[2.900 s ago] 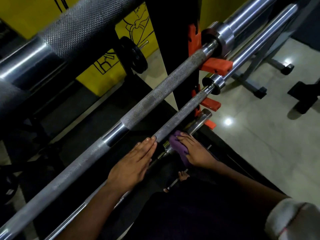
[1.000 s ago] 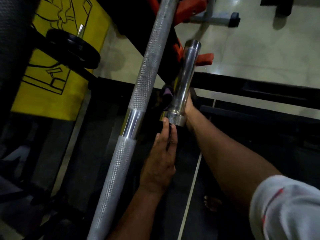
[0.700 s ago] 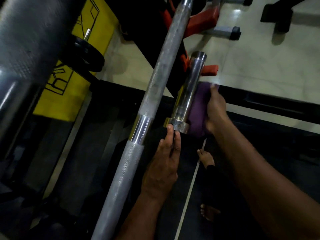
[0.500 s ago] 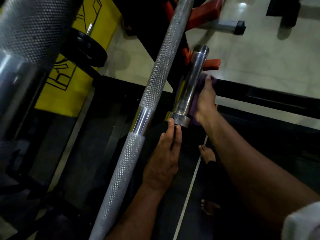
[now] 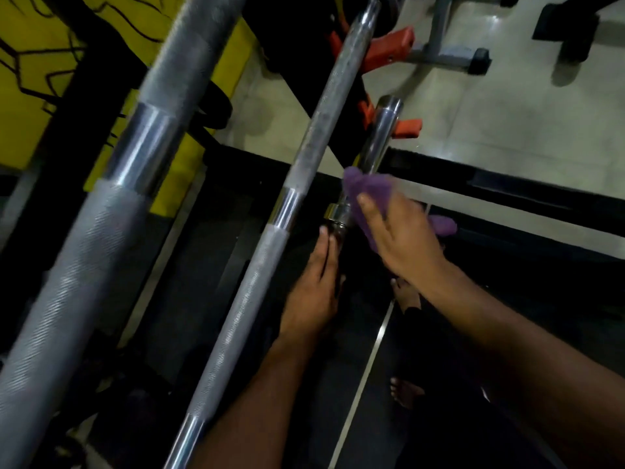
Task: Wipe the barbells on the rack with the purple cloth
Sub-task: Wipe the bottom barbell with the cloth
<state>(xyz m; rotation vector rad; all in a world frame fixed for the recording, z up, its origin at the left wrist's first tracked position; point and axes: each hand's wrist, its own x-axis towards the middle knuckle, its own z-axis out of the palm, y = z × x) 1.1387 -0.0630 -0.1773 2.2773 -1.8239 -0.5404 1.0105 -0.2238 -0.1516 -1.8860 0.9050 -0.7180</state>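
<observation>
Three barbells lie slanted on the rack: a thick near barbell [image 5: 101, 214], a knurled middle barbell [image 5: 304, 164], and the lowest barbell's chrome sleeve [image 5: 382, 137]. My right hand [image 5: 402, 238] holds the purple cloth [image 5: 365, 191] over the lower part of that sleeve, just above its collar [image 5: 333, 216]. One end of the cloth sticks out past the hand on the right. My left hand [image 5: 314, 289] lies with straight fingers along the bar below the collar, fingertips touching it.
Orange rack hooks [image 5: 389, 49] carry the bars on a black upright [image 5: 280, 32]. A yellow panel [image 5: 30, 79] is at the left. A grey stand's foot [image 5: 449, 59] sits on the pale floor at the top right. My bare feet [image 5: 406, 296] stand on the black mat.
My right hand has slid the cloth from the sleeve's right side to its top, close to the collar. The left hand stays at the collar. The view has shifted slightly.
</observation>
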